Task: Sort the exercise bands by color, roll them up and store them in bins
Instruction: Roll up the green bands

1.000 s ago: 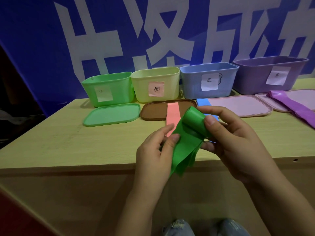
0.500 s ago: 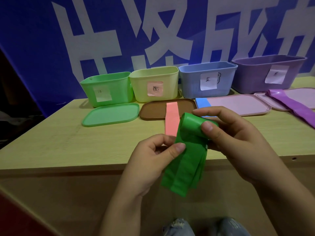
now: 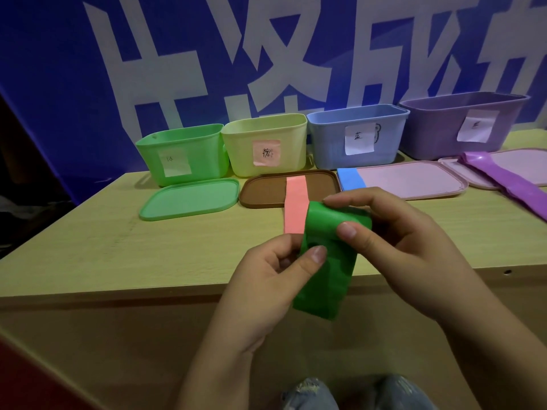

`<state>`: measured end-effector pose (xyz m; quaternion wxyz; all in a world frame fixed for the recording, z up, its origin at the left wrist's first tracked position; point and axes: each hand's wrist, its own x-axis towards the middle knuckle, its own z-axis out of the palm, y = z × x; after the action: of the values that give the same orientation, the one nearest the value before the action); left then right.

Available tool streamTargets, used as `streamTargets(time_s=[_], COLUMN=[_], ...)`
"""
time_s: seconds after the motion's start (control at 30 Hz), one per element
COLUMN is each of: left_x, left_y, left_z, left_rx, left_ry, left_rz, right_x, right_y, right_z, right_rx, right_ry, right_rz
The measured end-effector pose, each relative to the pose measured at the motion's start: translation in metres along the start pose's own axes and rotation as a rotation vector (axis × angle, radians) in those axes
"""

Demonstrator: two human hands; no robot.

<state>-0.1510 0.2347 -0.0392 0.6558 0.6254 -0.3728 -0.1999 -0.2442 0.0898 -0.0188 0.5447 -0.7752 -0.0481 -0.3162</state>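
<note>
A: Starting with the biggest thing, what is laid out?

B: A pale wooden table (image 3: 88, 247) carries four open plastic tubs along its far edge: a purple bin (image 3: 461, 125), a blue bin (image 3: 358, 137), a yellow bin (image 3: 263, 143) and a green bin (image 3: 183, 152), each with a paper label. In front of them lie their flat lids; a pink stretchy band (image 3: 296, 202) runs across the brown lid (image 3: 263, 192), a blue band (image 3: 350, 179) rests on a pale pink lid (image 3: 414, 182), and a purple band (image 3: 509, 179) trails over the far right lid.

A: And the one being worked?

B: The green rubbery exercise band (image 3: 328, 255) is held above the table's near edge, between both hands. Its upper end is wound into a soft cylinder whose long axis runs left to right; the flat, smooth tail hangs straight down toward the person.

A: How are the fingers set?

B: The right hand (image 3: 414, 253) pinches the roll, thumb on its front face, fingers curled over the top. The left hand (image 3: 275, 276) closes thumb and fingers on the tail just under the roll.

A: So what does the next turn depend on?

B: Probably that the tail lies below the roll, so winding must go downward. The green bin sits well off to the left, nearer the left hand.
</note>
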Motion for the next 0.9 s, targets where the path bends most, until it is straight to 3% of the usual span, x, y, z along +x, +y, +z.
streamTargets(time_s=[0.27, 0.43, 0.9], left_x=[0.000, 0.000, -0.003], left_y=[-0.008, -0.008, 0.001], left_z=[0.015, 0.020, 0.007], left_rx=[0.110, 0.020, -0.212], left_ry=[0.131, 0.108, 0.006], left_rz=[-0.009, -0.022, -0.015], right_x=[-0.002, -0.006, -0.002], right_y=[-0.002, 0.000, 0.004], right_z=[0.010, 0.016, 0.004], right_rx=[-0.102, -0.177, -0.152], right_ry=[0.062, 0.124, 0.068], right_rz=[-0.074, -0.117, -0.170])
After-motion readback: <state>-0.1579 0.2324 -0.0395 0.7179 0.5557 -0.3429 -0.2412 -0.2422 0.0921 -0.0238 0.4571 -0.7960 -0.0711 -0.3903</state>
